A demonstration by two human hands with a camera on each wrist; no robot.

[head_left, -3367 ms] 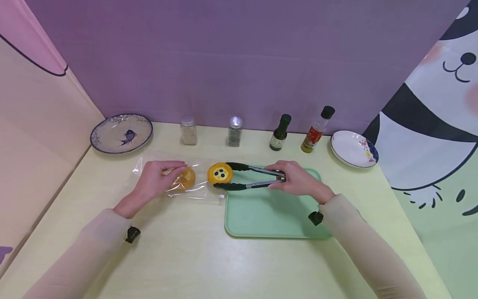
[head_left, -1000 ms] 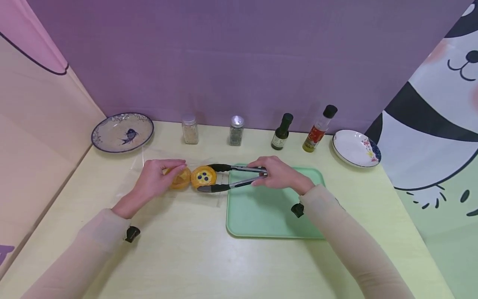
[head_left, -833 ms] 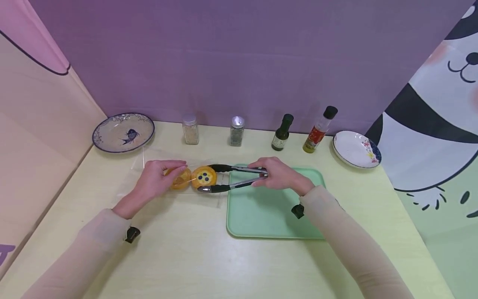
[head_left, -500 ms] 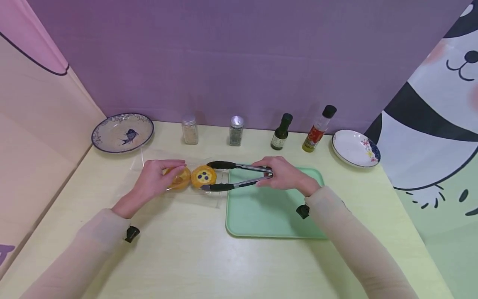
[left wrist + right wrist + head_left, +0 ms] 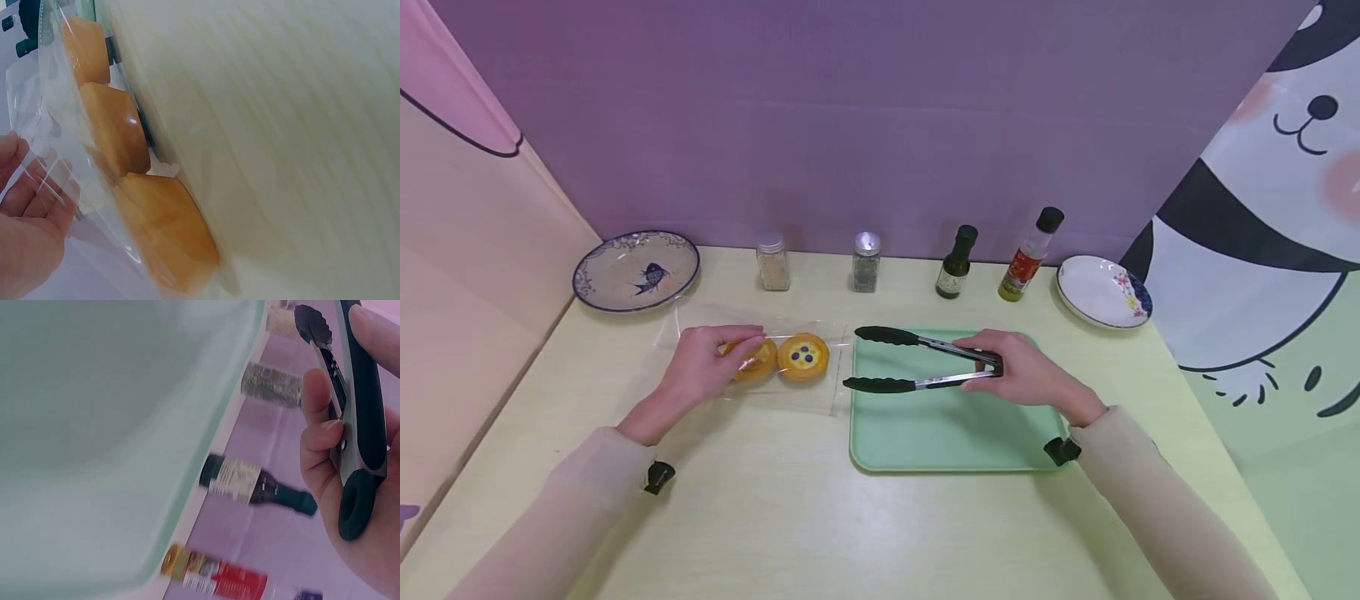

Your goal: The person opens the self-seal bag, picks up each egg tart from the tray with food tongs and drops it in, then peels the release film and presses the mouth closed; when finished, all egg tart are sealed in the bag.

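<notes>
Now, nearest, a green tray lies on the table's right half; above it the right hand grips spread tongs, their black tips near the tray's left edge. Just left of the tray, a clear bag of round tarts lies pinched by the left hand. Along the back edge stand two jars and two bottles, with plates at the back left and back right corners.
</notes>
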